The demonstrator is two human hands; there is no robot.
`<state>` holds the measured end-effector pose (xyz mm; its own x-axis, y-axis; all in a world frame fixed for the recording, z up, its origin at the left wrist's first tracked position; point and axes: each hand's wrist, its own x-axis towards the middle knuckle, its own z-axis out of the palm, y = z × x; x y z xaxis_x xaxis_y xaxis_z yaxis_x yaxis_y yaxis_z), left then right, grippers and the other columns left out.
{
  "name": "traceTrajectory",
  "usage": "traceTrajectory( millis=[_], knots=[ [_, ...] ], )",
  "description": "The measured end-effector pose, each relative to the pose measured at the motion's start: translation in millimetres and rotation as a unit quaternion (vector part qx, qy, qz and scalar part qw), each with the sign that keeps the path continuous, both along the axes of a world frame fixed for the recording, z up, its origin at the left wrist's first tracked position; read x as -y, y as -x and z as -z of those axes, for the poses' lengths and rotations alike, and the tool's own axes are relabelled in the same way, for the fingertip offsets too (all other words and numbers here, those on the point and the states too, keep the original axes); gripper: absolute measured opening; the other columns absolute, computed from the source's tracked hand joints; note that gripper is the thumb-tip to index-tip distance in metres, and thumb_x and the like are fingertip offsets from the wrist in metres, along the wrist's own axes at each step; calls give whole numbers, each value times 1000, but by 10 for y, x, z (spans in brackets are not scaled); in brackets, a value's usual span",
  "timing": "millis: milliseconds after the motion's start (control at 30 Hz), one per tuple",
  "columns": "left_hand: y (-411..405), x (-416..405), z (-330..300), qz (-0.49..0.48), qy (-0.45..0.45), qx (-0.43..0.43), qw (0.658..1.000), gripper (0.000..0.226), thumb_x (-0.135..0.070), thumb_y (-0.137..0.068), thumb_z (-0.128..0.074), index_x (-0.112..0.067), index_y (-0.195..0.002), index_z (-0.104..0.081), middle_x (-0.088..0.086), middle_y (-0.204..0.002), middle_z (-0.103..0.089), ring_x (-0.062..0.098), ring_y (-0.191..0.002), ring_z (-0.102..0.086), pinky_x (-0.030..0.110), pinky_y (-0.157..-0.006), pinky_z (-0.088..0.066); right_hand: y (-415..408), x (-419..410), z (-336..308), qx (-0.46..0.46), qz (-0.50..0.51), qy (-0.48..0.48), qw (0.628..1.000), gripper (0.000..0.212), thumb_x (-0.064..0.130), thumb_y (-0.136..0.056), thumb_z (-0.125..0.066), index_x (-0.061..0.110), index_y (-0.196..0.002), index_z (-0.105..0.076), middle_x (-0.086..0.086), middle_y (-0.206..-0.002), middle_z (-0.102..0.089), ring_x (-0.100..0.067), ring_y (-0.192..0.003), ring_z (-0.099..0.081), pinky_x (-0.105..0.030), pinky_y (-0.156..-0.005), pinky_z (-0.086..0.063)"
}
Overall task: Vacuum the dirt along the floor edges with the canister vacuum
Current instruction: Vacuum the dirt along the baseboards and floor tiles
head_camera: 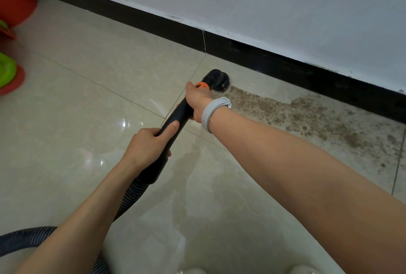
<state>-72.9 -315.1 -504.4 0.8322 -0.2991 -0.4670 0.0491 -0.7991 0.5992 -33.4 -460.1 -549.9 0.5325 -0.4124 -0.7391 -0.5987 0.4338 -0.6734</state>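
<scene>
Vacuum wand (pixel 175 119), black with an orange collar (pixel 202 85), slants down to a round brush nozzle (pixel 218 80) resting on the tiled floor (pixel 87 89) at the left end of a brown dirt patch (pixel 296 113) beside the black skirting board (pixel 252 54). Right hand (pixel 198 103), grey wristband (pixel 212 112) on its wrist, grips the wand near the collar with arm outstretched; left hand (pixel 149 141) wraps the lower wand just above the ribbed hose (pixel 129 196). Red and green plastic items (pixel 9 71) sit well apart at far left.

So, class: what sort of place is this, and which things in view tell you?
Probably an indoor room's floor edge: glossy beige floor tiles meet a black skirting board under a white painted wall.
</scene>
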Motion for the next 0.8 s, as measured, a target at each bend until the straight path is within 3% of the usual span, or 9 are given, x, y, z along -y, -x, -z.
traceTrajectory(
  millis=[267, 433, 500, 633, 800],
  knots=[
    [56, 5, 7, -5, 31, -48, 998, 55, -60, -87, -49, -10, -69, -65, 4, -60, -69, 24, -67, -67, 33, -69, -52, 121, 82, -19, -20, 29, 3, 999, 39, 44, -93, -50, 11, -75, -42, -13, -91, -59, -33, -89, -63, -49, -83, -55],
    [9, -2, 68, -19, 32, -31, 999, 56, -59, -87, -50, -9, -68, -66, 4, -61, -69, 20, -62, -66, 28, -62, -49, 185, 126, -48, 54, 71, -171, 981, 28, 35, -94, -55, 9, -96, -43, -14, -109, -57, -32, -105, -60, -48, -89, -53],
    [-51, -17, 105, -54, 47, -41, 997, 59, -59, -86, -51, -6, -67, -67, 5, -59, -68, 22, -60, -66, 30, -63, -51, 179, 74, -68, 87, 70, -228, 967, 23, 29, -95, -56, 10, -102, -44, -12, -106, -55, -29, -105, -57, -47, -94, -50],
    [-277, -41, 167, -126, 75, -31, 989, 59, -58, -86, -53, -2, -70, -67, 5, -57, -68, 21, -58, -66, 31, -63, -52, -74, -113, -193, 116, 7, -245, 963, 23, 26, -99, -48, 10, -113, -39, -12, -93, -52, -30, -85, -60, -46, -84, -51],
    [-617, -46, 179, -151, 41, 56, 986, 48, -53, -90, -49, -9, -77, -65, 2, -67, -68, 19, -66, -65, 28, -59, -47, -659, -260, -271, 95, -21, -187, 977, 43, 26, -100, -44, 10, -136, -27, -16, -99, -51, -24, -66, -58, -40, -67, -55]
  ],
)
